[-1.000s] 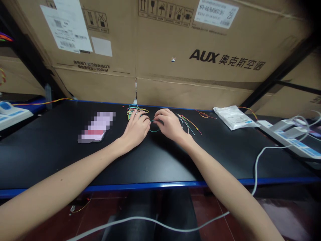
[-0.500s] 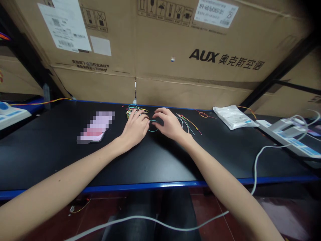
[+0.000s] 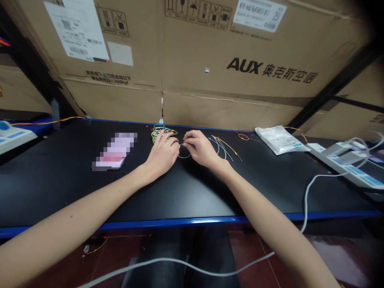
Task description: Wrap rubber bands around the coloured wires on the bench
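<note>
Between my two hands a thin green wire (image 3: 184, 157) bows down in a small loop over the black table. My left hand (image 3: 163, 154) is closed on one side of this wire, its fingertips bent at the loop's left end. My right hand (image 3: 201, 149) pinches the wire's other side between thumb and fingers. Behind my left fingers lies a coiled bundle of coloured wires (image 3: 156, 131), partly covered by them. Several loose wires (image 3: 228, 147) in white, green, yellow and red spread out just right of my right hand.
A phone (image 3: 115, 154) with a blurred screen lies left on the table (image 3: 186, 196). To the right are a white plastic packet (image 3: 279, 140), a thin red wire (image 3: 243, 137) and a power strip (image 3: 345, 164) with a white cable (image 3: 306, 200). A large cardboard box (image 3: 192, 52) stands behind.
My right thumb and fingers have drawn closer together on the green wire. The wire's loop between my hands hangs slightly lower, and my left hand has barely moved.
</note>
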`<action>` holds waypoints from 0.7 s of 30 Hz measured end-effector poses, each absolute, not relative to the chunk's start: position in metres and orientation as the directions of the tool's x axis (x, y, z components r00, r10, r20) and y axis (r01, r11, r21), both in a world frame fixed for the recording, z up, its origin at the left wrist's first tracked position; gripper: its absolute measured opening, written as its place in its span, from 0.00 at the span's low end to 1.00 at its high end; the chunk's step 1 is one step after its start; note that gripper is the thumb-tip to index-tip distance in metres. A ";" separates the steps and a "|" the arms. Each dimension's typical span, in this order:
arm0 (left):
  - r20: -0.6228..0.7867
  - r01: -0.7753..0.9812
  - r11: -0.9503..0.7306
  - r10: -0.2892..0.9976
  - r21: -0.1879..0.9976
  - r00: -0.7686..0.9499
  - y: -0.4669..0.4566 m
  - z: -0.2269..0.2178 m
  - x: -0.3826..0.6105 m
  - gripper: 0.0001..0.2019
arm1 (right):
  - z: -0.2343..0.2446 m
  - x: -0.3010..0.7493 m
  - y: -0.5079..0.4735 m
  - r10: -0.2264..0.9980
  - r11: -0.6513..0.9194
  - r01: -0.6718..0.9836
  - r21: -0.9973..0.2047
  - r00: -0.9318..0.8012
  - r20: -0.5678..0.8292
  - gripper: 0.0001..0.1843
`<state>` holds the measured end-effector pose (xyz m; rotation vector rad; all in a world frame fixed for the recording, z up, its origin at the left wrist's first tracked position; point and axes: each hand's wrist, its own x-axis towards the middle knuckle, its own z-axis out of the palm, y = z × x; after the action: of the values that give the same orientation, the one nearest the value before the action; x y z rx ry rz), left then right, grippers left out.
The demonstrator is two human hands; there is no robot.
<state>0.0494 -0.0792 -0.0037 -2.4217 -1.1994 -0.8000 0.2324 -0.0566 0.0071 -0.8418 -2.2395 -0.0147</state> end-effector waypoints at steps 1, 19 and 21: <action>0.613 0.801 -0.599 0.623 -0.026 0.486 -0.079 -0.004 0.049 0.15 | 0.006 0.233 -0.056 0.584 0.778 0.575 -0.253 -0.513 0.629 0.11; 0.601 0.810 -0.585 0.633 -0.040 0.488 -0.080 -0.005 0.051 0.15 | 0.008 0.234 -0.057 0.548 0.766 0.625 -0.152 -0.511 0.662 0.08; 0.601 0.810 -0.585 0.633 -0.041 0.487 -0.080 -0.005 0.050 0.15 | 0.009 0.233 -0.058 0.550 0.774 0.615 -0.150 -0.535 0.642 0.10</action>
<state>0.0502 -0.0798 -0.0047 -2.4179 -1.2160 -0.7806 0.2333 -0.0577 0.0087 -0.8628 -2.2674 -0.1221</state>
